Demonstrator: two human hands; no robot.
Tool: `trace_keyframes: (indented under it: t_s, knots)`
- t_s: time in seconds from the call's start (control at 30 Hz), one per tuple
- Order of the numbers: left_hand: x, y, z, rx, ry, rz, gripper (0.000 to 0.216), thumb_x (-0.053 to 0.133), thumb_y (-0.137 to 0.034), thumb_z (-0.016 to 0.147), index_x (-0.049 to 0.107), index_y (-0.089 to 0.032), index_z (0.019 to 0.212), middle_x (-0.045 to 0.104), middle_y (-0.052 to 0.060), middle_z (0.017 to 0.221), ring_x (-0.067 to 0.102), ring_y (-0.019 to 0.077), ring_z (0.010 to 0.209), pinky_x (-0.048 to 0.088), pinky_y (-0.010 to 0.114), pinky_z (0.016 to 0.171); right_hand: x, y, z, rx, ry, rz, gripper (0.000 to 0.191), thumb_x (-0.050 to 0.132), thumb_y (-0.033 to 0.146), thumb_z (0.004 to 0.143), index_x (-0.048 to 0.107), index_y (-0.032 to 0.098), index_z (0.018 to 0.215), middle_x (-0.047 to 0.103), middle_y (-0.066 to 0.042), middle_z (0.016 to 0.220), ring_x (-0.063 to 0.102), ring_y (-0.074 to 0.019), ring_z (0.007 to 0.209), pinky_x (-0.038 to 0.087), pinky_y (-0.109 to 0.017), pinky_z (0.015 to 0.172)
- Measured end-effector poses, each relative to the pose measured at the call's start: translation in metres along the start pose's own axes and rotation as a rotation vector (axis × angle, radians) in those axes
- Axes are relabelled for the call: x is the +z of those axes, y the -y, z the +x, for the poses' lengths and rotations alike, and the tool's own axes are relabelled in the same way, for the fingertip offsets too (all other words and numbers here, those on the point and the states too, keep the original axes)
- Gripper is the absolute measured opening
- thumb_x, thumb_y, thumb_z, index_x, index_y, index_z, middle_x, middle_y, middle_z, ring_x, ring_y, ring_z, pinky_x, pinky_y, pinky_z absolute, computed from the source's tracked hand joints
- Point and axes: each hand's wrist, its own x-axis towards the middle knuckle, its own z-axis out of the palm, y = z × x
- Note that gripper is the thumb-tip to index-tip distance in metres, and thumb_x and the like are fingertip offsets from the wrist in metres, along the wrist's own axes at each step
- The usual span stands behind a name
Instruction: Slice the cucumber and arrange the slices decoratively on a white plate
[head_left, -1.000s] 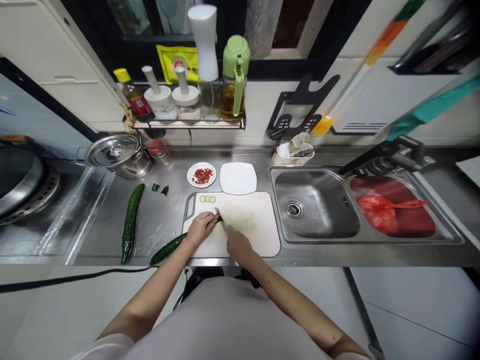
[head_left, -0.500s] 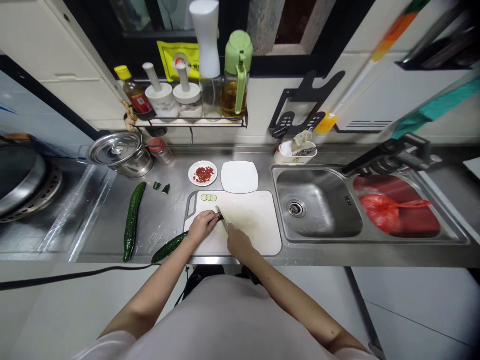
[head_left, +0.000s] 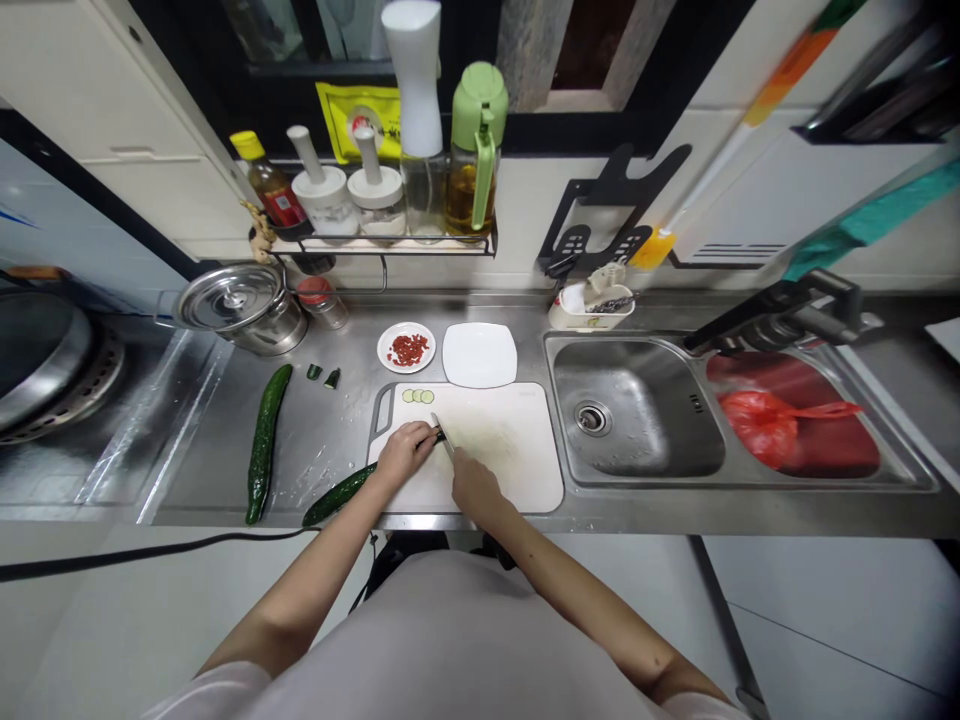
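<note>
My left hand [head_left: 403, 453] is closed over a green cucumber [head_left: 335, 496] that lies slanted across the left edge of the white cutting board [head_left: 510, 450]. My right hand [head_left: 474, 489] grips a knife [head_left: 442, 435] whose blade meets the cucumber's end by my left fingers. Three cucumber slices [head_left: 418, 396] lie in a row near the board's far left corner.
A second whole cucumber [head_left: 264, 441] and two cut ends [head_left: 322, 376] lie on the steel counter to the left. Behind the board stand a small dish of red pieces [head_left: 406, 347] and a white plate [head_left: 479, 354]. A lidded pot [head_left: 238, 305] sits left, a sink [head_left: 634, 420] right.
Both hands stay in place on the board; the knife and right hand have shifted only slightly. The view has tilted a little.
</note>
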Motion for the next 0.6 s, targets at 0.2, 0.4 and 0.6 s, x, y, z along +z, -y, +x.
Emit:
trace_keyframes:
  t_s: [0.2,0.4,0.6]
  knots:
    - [-0.0009,-0.0004,0.0004,-0.007,0.015,0.007,0.019,0.051,-0.027,0.093,0.069,-0.022,0.097,0.07,0.006,0.095,0.064,0.0177,0.092,0.051,0.03,0.083,-0.0003,0.0034,0.0011,-0.008,-0.031,0.013,0.043,0.037,0.005,0.088,0.046,0.012,0.129,0.068,-0.015,0.105,0.065,-0.024,0.103,0.046,-0.031,0.083]
    - [-0.0013,-0.0008,0.0005,-0.028,0.031,0.005,0.02,0.05,-0.028,0.094,0.069,-0.022,0.097,0.07,0.006,0.097,0.064,0.0174,0.094,0.051,0.03,0.085,0.0039,0.0039,0.0034,-0.009,-0.047,0.015,0.044,0.039,0.005,0.088,0.045,0.01,0.131,0.068,-0.015,0.104,0.065,-0.0231,0.103,0.046,-0.03,0.083]
    - [-0.0024,-0.0031,0.0009,-0.05,0.048,0.017,0.022,0.049,-0.028,0.094,0.069,-0.022,0.099,0.07,0.007,0.099,0.063,0.018,0.096,0.05,0.031,0.088,0.0062,0.0054,0.0077,0.003,-0.047,0.003,0.04,0.039,0.004,0.088,0.047,0.011,0.127,0.068,-0.013,0.101,0.065,-0.0222,0.101,0.045,-0.029,0.081]
